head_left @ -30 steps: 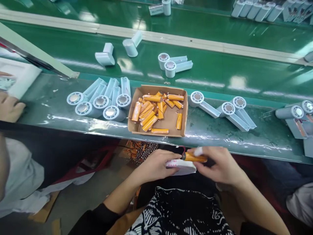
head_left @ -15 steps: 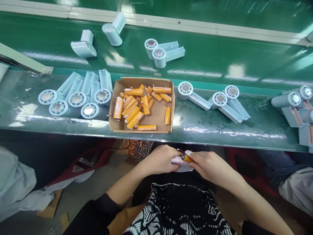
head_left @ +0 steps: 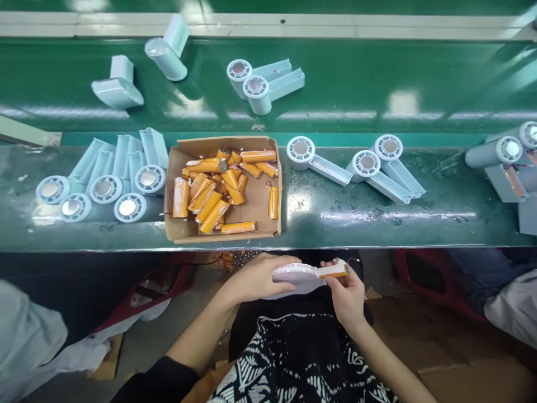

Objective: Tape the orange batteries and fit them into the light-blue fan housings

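Note:
My left hand [head_left: 258, 280] is closed round a roll of white tape [head_left: 293, 272] with reddish print along its edge, held over my lap below the bench edge. A strip from the roll reaches an orange-wrapped battery [head_left: 334, 271], which my right hand [head_left: 348, 291] pinches between thumb and fingers. White tape lies along the battery's side, and a thin red wire sticks out at its right end. In front of my hands a cardboard box [head_left: 274, 221] on the bench holds several more orange batteries [head_left: 213, 215], some with white patches.
Light-blue fan-shaped handled housings [head_left: 107, 189] stand in a group left of the box; others [head_left: 367, 165] lie right of it and at the far right. More housings [head_left: 258, 95] rest on the green belt [head_left: 344, 78] behind. A person's sleeve [head_left: 31, 330] shows at left.
My hands have moved apart, drawing a strip of tape between roll and battery. The battery has turned lengthwise and moved right. The view has shifted, so the bench items appear further left.

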